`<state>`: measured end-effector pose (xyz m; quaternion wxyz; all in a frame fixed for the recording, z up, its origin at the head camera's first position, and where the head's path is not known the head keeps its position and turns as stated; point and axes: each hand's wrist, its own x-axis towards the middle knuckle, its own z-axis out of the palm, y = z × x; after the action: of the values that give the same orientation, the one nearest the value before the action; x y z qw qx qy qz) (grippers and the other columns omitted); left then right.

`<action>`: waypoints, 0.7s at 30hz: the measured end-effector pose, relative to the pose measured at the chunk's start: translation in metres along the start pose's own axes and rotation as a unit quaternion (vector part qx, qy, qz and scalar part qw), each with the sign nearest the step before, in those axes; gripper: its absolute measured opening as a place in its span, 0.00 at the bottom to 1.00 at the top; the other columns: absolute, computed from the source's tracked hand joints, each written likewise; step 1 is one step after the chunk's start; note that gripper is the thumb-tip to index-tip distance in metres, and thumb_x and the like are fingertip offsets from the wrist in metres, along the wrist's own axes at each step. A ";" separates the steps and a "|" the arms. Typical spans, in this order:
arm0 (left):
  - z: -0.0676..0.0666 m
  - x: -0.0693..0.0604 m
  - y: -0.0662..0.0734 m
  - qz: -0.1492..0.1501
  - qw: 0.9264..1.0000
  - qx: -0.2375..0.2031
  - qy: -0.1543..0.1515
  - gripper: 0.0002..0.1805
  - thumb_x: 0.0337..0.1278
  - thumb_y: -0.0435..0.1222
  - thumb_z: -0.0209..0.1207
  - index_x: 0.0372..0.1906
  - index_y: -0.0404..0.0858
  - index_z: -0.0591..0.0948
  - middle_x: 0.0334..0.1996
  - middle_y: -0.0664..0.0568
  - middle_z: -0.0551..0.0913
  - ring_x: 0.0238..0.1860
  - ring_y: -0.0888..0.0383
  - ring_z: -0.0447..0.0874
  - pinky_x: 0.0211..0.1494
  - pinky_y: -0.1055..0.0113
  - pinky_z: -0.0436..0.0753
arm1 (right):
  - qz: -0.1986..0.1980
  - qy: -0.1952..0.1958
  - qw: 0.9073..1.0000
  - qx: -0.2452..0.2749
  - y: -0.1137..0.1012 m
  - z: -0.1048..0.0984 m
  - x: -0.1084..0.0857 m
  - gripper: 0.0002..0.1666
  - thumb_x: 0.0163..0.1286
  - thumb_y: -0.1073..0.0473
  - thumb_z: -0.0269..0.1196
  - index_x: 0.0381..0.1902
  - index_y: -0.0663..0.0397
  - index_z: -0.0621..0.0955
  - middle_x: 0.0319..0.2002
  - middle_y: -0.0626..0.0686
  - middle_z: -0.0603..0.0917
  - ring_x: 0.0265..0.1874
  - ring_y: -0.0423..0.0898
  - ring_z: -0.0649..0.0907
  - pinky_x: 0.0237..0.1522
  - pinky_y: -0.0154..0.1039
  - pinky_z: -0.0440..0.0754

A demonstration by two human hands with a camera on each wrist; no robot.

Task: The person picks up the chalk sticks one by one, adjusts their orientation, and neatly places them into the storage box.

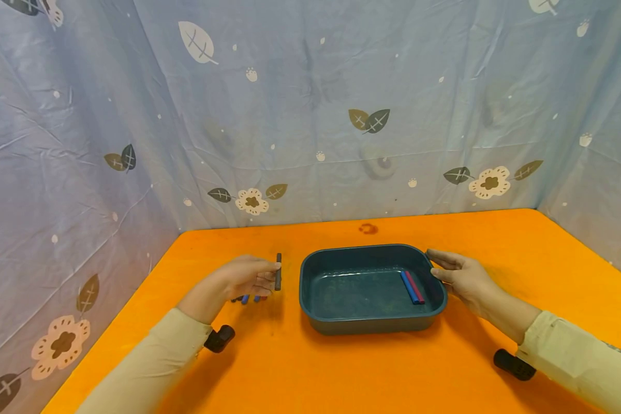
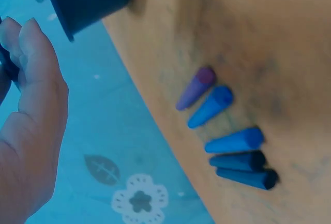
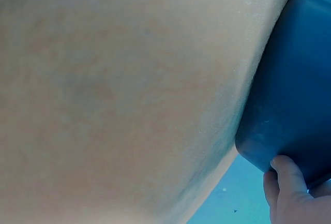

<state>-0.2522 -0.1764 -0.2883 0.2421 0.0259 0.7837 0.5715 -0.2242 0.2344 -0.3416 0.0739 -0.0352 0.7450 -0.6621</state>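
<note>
A dark stick [image 1: 278, 271] is pinched upright between the thumb and fingers of the left hand [image 1: 248, 276], left of a dark blue-green tray [image 1: 372, 326]. In the left wrist view the left hand [image 2: 36, 100] shows at the left edge, with part of the dark stick [image 2: 7, 64]. At the tray's right end, the right hand [image 1: 468, 282] holds the rim between thumb and fingers. The right wrist view shows the right hand [image 3: 292, 193] against the tray [image 3: 295, 94]. Inside the tray a blue stick [image 1: 409, 287] and a dark red stick [image 1: 416, 287] lie side by side.
Several sticks lie on the orange table [image 1: 290, 374] beneath the left hand: in the left wrist view, a purple one [image 2: 196, 88], blue ones [image 2: 235, 139] and dark ones [image 2: 247, 178]. A patterned curtain [image 1: 310, 115] hangs behind and at both sides.
</note>
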 end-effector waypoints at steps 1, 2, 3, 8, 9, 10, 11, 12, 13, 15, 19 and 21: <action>0.002 0.001 0.002 -0.001 1.000 0.003 0.000 0.15 0.73 0.36 0.50 0.49 0.25 0.73 0.33 0.48 0.75 0.32 0.57 0.76 0.45 0.64 0.82 | 0.000 0.000 1.000 0.001 0.000 0.000 0.000 0.35 0.77 0.69 0.48 0.74 0.69 0.48 0.73 0.70 0.47 0.41 0.26 0.78 0.44 0.30 0.81; 0.003 0.001 0.003 -0.002 1.000 0.005 0.000 0.14 0.73 0.36 0.50 0.48 0.26 0.73 0.34 0.48 0.74 0.32 0.57 0.76 0.45 0.64 0.82 | 0.000 -0.001 1.000 0.000 0.000 0.000 0.000 0.35 0.77 0.69 0.48 0.74 0.69 0.48 0.73 0.70 0.47 0.41 0.26 0.78 0.45 0.31 0.81; 0.005 0.002 0.005 -0.001 1.000 0.007 -0.001 0.14 0.73 0.36 0.50 0.48 0.26 0.73 0.34 0.48 0.74 0.33 0.57 0.76 0.46 0.63 0.82 | 0.001 -0.001 1.000 0.000 0.001 0.000 0.000 0.35 0.77 0.69 0.48 0.74 0.69 0.48 0.73 0.70 0.47 0.41 0.26 0.77 0.45 0.31 0.81; 0.013 0.006 0.014 -0.003 1.000 0.011 -0.009 0.14 0.73 0.36 0.51 0.49 0.27 0.73 0.35 0.48 0.74 0.32 0.56 0.75 0.48 0.62 0.82 | 0.000 0.000 1.000 -0.007 0.002 0.000 0.000 0.35 0.77 0.69 0.48 0.74 0.69 0.48 0.73 0.70 0.47 0.43 0.27 0.76 0.45 0.31 0.81; 0.015 0.007 0.015 -0.004 1.000 0.010 -0.013 0.13 0.73 0.36 0.51 0.48 0.27 0.73 0.34 0.48 0.74 0.32 0.56 0.76 0.47 0.62 0.82 | 0.001 0.000 1.000 -0.007 0.002 0.000 0.000 0.35 0.77 0.68 0.48 0.74 0.69 0.48 0.73 0.70 0.47 0.43 0.27 0.76 0.46 0.31 0.81; 0.017 0.008 0.017 -0.005 1.000 0.009 -0.016 0.12 0.72 0.36 0.51 0.47 0.28 0.73 0.34 0.48 0.75 0.32 0.56 0.76 0.47 0.62 0.83 | 0.001 0.000 1.000 -0.008 0.002 0.000 0.000 0.35 0.77 0.68 0.48 0.74 0.69 0.48 0.73 0.70 0.48 0.43 0.28 0.76 0.46 0.31 0.81; 0.019 0.010 0.019 -0.005 1.000 0.008 -0.019 0.12 0.72 0.36 0.51 0.45 0.29 0.73 0.33 0.48 0.75 0.32 0.57 0.76 0.46 0.63 0.83 | 0.002 0.000 1.000 -0.008 0.002 0.000 0.000 0.35 0.77 0.68 0.48 0.74 0.69 0.48 0.73 0.70 0.48 0.44 0.28 0.76 0.46 0.31 0.81; 0.021 0.011 0.021 -0.005 1.000 0.007 -0.021 0.11 0.72 0.36 0.51 0.44 0.29 0.74 0.33 0.48 0.75 0.31 0.57 0.77 0.46 0.63 0.83 | 0.002 0.000 1.000 -0.008 0.002 0.000 0.000 0.35 0.77 0.68 0.48 0.75 0.69 0.48 0.73 0.70 0.48 0.44 0.28 0.76 0.46 0.31 0.81; 0.023 0.012 0.023 -0.005 1.000 0.008 -0.024 0.11 0.72 0.36 0.51 0.43 0.29 0.74 0.32 0.48 0.76 0.31 0.57 0.77 0.46 0.63 0.83 | 0.003 0.000 1.000 -0.009 0.002 0.000 0.000 0.35 0.77 0.68 0.48 0.75 0.69 0.48 0.73 0.70 0.48 0.44 0.29 0.76 0.46 0.31 0.81; 0.026 0.015 0.027 -0.004 1.000 0.004 -0.029 0.11 0.72 0.36 0.51 0.42 0.29 0.76 0.31 0.49 0.78 0.31 0.57 0.78 0.45 0.63 0.84 | 0.004 0.001 1.000 -0.011 0.002 0.000 0.000 0.35 0.77 0.68 0.48 0.75 0.68 0.48 0.73 0.70 0.48 0.45 0.29 0.76 0.46 0.31 0.81; 0.033 0.020 0.034 -0.007 0.999 0.002 -0.036 0.16 0.73 0.36 0.50 0.49 0.23 0.76 0.30 0.49 0.81 0.31 0.57 0.80 0.46 0.63 0.84 | 0.002 0.000 1.000 -0.010 0.001 -0.001 -0.001 0.35 0.77 0.69 0.49 0.74 0.69 0.48 0.73 0.70 0.48 0.44 0.30 0.77 0.46 0.32 0.82; 0.035 0.022 0.037 -0.011 0.999 0.001 -0.036 0.18 0.73 0.35 0.50 0.51 0.22 0.75 0.30 0.49 0.81 0.30 0.57 0.81 0.47 0.62 0.84 | 0.002 0.001 1.000 -0.008 0.001 0.000 -0.001 0.35 0.77 0.69 0.49 0.74 0.69 0.48 0.73 0.70 0.48 0.43 0.28 0.77 0.46 0.31 0.81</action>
<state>-0.2659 -0.1259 -0.2707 0.2768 0.0383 0.7753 0.5664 -0.2235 0.2349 -0.3428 0.0742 -0.0341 0.7501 -0.6563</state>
